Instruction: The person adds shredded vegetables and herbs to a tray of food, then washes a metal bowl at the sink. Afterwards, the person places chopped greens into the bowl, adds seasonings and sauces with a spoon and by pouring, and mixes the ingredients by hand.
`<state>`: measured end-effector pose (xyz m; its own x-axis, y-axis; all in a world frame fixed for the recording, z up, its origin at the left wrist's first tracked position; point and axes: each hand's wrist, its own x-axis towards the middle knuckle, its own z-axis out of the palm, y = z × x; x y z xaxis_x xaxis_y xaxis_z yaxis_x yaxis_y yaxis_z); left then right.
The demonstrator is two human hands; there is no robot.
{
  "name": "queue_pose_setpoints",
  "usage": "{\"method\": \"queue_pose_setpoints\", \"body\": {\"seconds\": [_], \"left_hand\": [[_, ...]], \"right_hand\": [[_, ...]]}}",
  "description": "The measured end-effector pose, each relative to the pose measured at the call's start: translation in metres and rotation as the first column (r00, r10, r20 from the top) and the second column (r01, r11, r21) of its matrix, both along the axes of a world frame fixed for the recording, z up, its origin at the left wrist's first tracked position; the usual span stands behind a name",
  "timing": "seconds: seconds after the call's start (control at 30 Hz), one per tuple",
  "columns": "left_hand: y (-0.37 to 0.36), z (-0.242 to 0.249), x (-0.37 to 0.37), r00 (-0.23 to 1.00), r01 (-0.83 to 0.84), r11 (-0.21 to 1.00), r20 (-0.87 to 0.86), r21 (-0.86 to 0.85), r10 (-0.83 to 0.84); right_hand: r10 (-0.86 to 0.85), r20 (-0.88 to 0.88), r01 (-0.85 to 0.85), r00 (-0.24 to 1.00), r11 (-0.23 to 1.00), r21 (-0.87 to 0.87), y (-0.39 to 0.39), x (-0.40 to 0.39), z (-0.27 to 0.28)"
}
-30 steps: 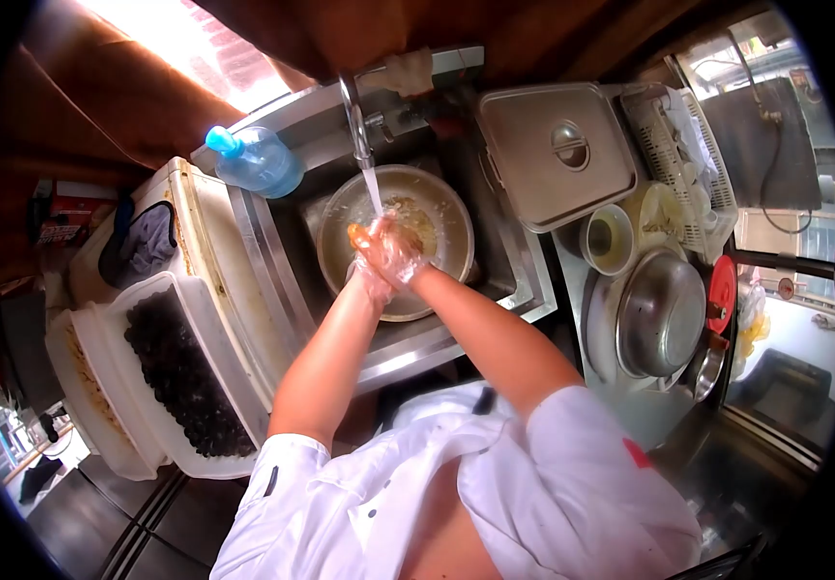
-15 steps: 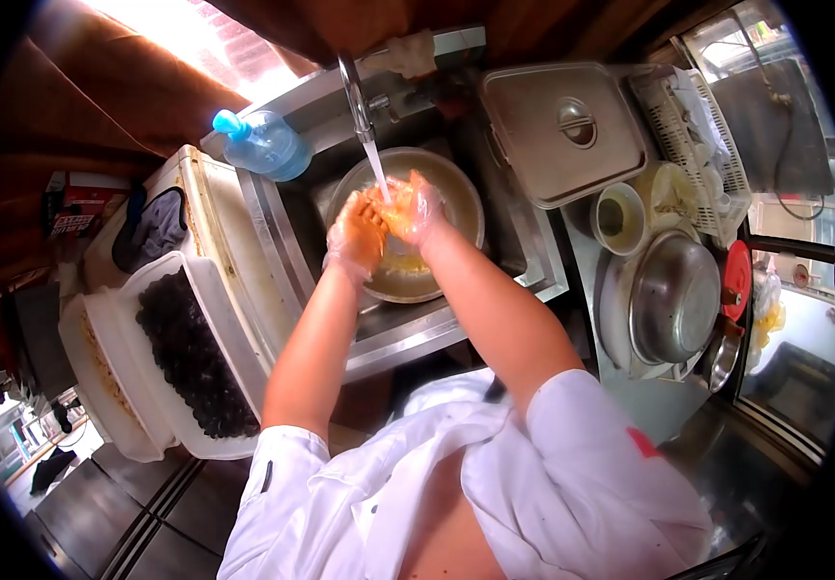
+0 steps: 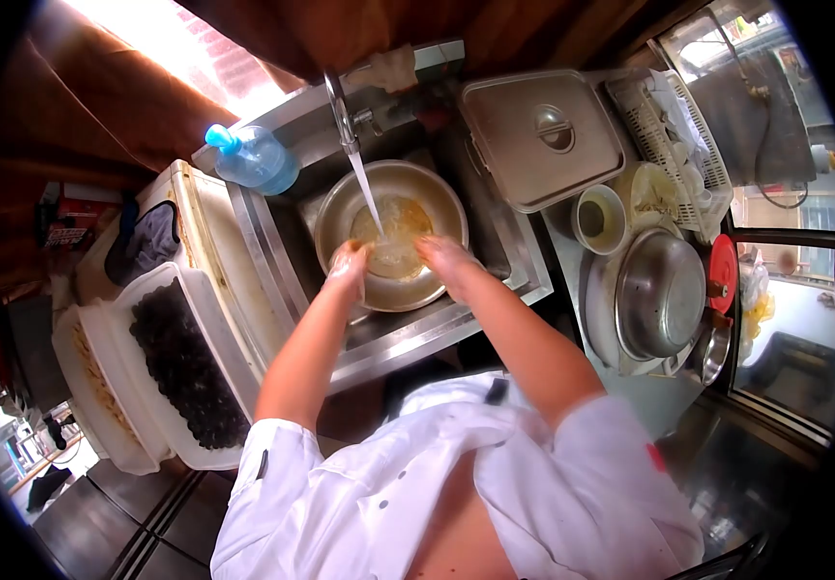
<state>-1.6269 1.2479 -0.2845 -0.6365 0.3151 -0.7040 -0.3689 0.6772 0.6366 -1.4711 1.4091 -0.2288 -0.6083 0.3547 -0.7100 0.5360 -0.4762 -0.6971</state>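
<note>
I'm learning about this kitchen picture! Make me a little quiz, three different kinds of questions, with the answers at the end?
1. True or false: water is running from the tap into the metal bowl.

2. Pick one: the bottle by the sink has a top of which colour?
A) red
B) blue
C) black

3. Fill in the gap: the left hand is at the bowl's left side, and the right hand is at its ____ side.

Key:
1. True
2. B
3. right
</note>
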Motion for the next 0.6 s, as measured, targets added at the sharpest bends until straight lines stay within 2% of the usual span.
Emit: {"method": "queue_pose_setpoints", "body": {"seconds": [0.03,0.1,0.2,0.3,0.33,0.4,0.43,0.47,0.53,0.6], "left_hand": [[-0.017,0.011,0.007,0.942,0.109,0.953,-0.277,-0.283,-0.19],[-0.04,-0.012,0.013,0.971,-0.063,0.916,-0.235,-0.397,-0.035],[-0.066,-0.08,0.017,0.982,-0.171,0.902,0.003,-0.396,0.187],[-0.085,-0.125,0.019,0.91,-0.299,0.909,0.2,-0.289,0.363],[-0.083,-0.099,0.021,0.925,-0.258,0.936,0.219,-0.238,0.31],[-0.063,-0.047,0.031,0.892,-0.373,0.921,0.232,-0.11,0.389],[-0.06,-0.036,0.034,0.872,-0.428,0.903,0.243,-0.047,0.426],[-0.062,-0.03,0.031,0.889,-0.387,0.921,0.25,-0.032,0.383],[-0.054,0.011,0.026,0.843,-0.454,0.888,0.286,-0.078,0.456],[-0.049,0.031,0.021,0.786,-0.522,0.842,0.308,-0.135,0.536]], "right_hand": [[-0.006,0.043,0.007,0.999,1.0,-0.012,0.005,0.019,0.002],[-0.026,0.13,0.03,0.991,0.999,-0.035,0.013,0.049,0.007],[-0.082,0.16,0.091,0.984,0.995,-0.044,0.014,0.073,0.03],[-0.153,0.177,0.166,0.972,0.984,-0.063,0.015,0.078,0.038],[-0.156,0.151,0.168,0.976,0.984,-0.067,0.016,0.079,0.04],[-0.163,0.1,0.171,0.981,0.982,-0.08,0.02,0.082,0.044],[-0.174,0.099,0.183,0.98,0.979,-0.091,0.019,0.081,0.048],[-0.185,0.094,0.194,0.978,0.976,-0.1,0.022,0.078,0.052],[-0.203,0.073,0.21,0.976,0.971,-0.11,0.024,0.071,0.062],[-0.218,0.044,0.222,0.975,0.969,-0.108,0.026,0.064,0.072]]}}
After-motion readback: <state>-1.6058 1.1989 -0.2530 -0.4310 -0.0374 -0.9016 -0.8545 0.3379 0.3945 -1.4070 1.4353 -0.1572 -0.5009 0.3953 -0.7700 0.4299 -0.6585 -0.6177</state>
